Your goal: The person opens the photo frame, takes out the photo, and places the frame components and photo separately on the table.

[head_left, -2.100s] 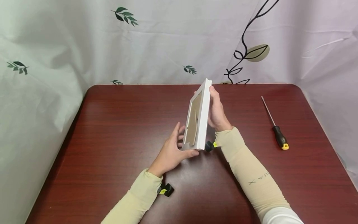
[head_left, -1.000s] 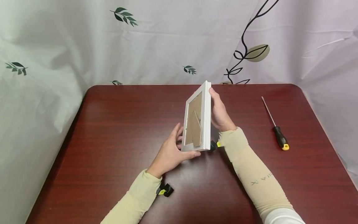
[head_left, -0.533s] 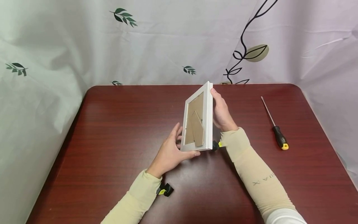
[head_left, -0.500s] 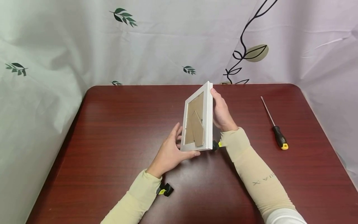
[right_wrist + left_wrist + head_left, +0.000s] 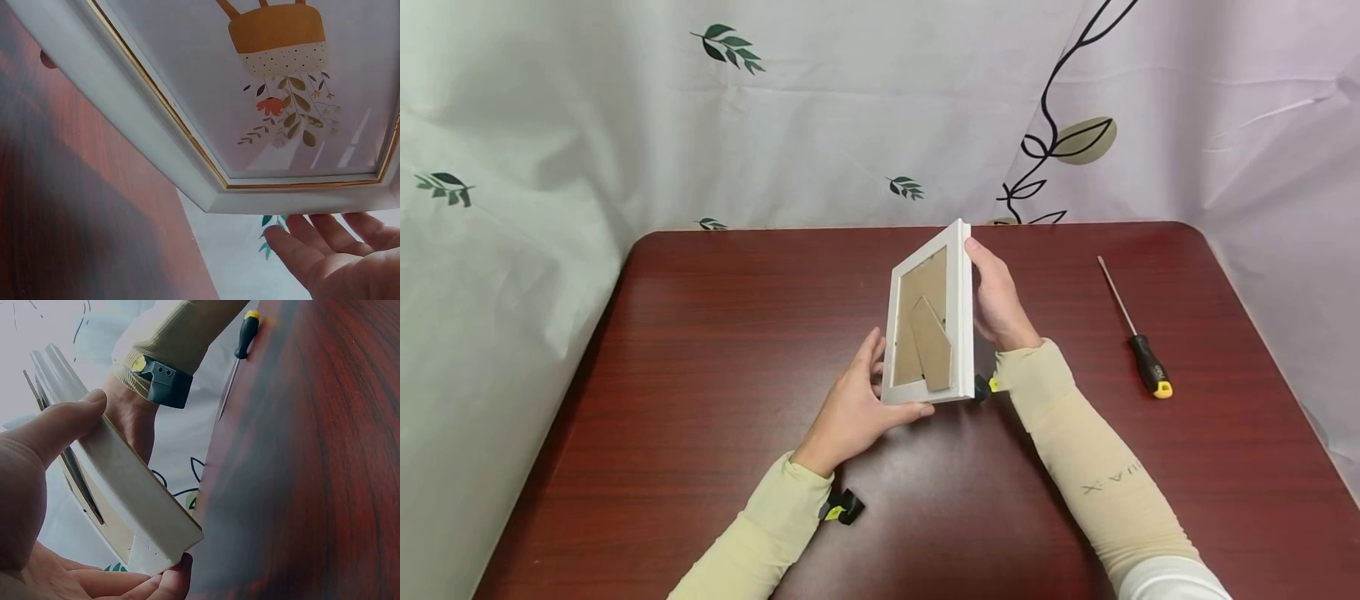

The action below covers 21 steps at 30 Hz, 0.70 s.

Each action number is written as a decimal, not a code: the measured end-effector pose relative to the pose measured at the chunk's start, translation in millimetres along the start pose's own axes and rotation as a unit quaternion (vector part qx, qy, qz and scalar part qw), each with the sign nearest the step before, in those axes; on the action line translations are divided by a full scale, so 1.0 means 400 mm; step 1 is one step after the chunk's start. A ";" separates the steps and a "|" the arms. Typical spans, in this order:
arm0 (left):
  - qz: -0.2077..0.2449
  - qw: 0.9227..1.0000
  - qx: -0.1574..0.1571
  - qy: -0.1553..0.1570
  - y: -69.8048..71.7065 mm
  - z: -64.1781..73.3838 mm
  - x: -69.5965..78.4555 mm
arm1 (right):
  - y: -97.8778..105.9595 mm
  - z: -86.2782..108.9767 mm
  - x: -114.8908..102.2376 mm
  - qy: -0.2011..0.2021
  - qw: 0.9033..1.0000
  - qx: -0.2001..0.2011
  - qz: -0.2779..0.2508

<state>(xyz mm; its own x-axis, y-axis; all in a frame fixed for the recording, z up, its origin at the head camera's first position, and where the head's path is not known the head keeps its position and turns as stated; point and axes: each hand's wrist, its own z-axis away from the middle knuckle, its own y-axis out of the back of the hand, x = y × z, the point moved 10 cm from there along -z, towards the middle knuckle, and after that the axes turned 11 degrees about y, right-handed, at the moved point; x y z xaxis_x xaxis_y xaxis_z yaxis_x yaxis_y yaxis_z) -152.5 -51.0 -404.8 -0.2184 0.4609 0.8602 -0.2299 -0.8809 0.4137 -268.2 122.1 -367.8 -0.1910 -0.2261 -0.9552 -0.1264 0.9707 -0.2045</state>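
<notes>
Raised over the table, a white picture frame (image 5: pixel 966 325) is tilted with its brown back and easel leg (image 5: pixel 933 348) facing the head camera. My left hand (image 5: pixel 850 412) grips its lower left corner, thumb along the bottom edge and fingers at the left side. On the right edge, my right hand (image 5: pixel 997 300) holds the frame with the thumb near the top; its other fingers are mostly hidden behind. The right wrist view shows the front: a floral print (image 5: pixel 290 106) behind glass, inside a gold inner border (image 5: pixel 300 185). In the left wrist view, the thumb (image 5: pixel 62 422) presses on the frame's edge.
A screwdriver (image 5: pixel 1150 367) with a black and yellow handle lies on the right of the reddish-brown wooden table (image 5: pixel 700 333). A pale curtain (image 5: pixel 820 125) with leaf prints hangs behind the table. Small black cameras (image 5: pixel 847 507) sit at the wrists.
The frame has turned so that more of its back and easel leg shows. My right hand has shifted slightly right with its edge; the left hand has hardly moved.
</notes>
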 end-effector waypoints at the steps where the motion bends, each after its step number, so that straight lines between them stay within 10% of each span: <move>1: -0.004 1.000 0.003 -0.001 0.001 0.000 0.001 | 0.002 -0.001 -0.001 0.005 1.000 0.001 0.001; 21: -0.064 0.997 0.043 -0.027 0.015 0.003 0.019 | 0.046 -0.008 -0.018 0.029 0.998 0.019 0.056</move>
<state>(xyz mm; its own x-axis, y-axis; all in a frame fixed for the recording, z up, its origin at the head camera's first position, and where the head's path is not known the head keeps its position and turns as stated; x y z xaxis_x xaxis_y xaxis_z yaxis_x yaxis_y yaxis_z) -154.3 -52.9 -395.6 -0.1405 0.5660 0.8123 -0.1707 -0.8220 0.5433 -272.2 141.2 -364.1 -0.2576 -0.1189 -0.9589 -0.0644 0.9923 -0.1057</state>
